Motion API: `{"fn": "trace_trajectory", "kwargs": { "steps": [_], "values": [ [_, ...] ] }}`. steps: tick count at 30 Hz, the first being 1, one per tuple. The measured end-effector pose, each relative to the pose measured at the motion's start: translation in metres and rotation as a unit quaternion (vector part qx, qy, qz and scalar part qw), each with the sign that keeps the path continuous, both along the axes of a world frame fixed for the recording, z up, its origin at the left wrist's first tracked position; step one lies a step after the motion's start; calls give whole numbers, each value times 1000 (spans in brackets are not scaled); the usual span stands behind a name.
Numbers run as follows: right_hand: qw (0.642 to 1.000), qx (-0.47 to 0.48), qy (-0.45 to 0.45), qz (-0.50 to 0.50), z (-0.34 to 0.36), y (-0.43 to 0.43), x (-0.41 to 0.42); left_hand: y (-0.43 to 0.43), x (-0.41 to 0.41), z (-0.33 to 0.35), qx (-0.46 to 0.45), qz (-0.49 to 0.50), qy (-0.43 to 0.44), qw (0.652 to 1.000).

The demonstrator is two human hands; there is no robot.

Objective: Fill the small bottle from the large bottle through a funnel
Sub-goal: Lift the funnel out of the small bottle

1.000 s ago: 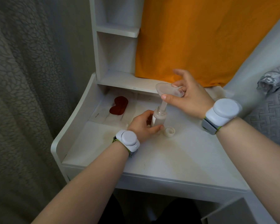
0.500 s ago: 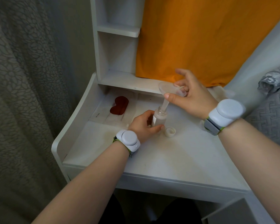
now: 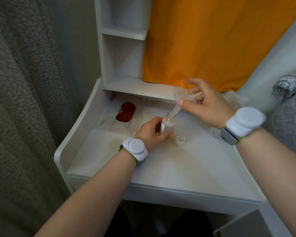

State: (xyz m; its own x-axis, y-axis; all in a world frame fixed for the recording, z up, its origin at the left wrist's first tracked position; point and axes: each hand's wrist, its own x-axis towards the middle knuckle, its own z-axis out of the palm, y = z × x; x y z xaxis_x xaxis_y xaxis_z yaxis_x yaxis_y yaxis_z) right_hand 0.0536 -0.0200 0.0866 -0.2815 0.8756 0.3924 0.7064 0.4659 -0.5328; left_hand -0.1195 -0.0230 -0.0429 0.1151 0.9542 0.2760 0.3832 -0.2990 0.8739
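A small clear bottle (image 3: 169, 126) holding pale liquid stands upright on the white desk (image 3: 186, 168). My left hand (image 3: 151, 133) grips its lower body. A translucent funnel (image 3: 180, 99) is tilted, with its spout tip at the bottle's mouth. My right hand (image 3: 207, 104) pinches the funnel's bowl between thumb and fingers. The bottle's white cap (image 3: 179, 139) lies on the desk just right of it. A clear object (image 3: 215, 133), mostly hidden under my right wrist, may be the large bottle.
A dark red heart-shaped item (image 3: 126, 112) lies on a white sheet at the desk's back left. White shelving (image 3: 125, 34) rises behind, beside an orange cloth (image 3: 212, 40). A curtain hangs at left; grey bedding (image 3: 290, 124) lies at right.
My right hand has tipped the funnel and drawn it up and to the right, so its spout now leans at the bottle's mouth. My left hand stays on the bottle.
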Motion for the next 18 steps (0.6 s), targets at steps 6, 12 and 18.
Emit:
{"fn": "trace_trajectory", "kwargs": {
  "steps": [6, 12, 18],
  "values": [
    [1000, 8, -24, -14, 1, -1, 1, -1, 0, 1, -3, 4, 0, 1000],
    [998, -8, -49, -24, 1, -2, -1, 0, 1, 0, 1, 3, 0, 1000],
    [999, 25, -39, -13, 5, -7, -5, 1, 0, 0, 13, 4, 14, 1000]
  ]
}}
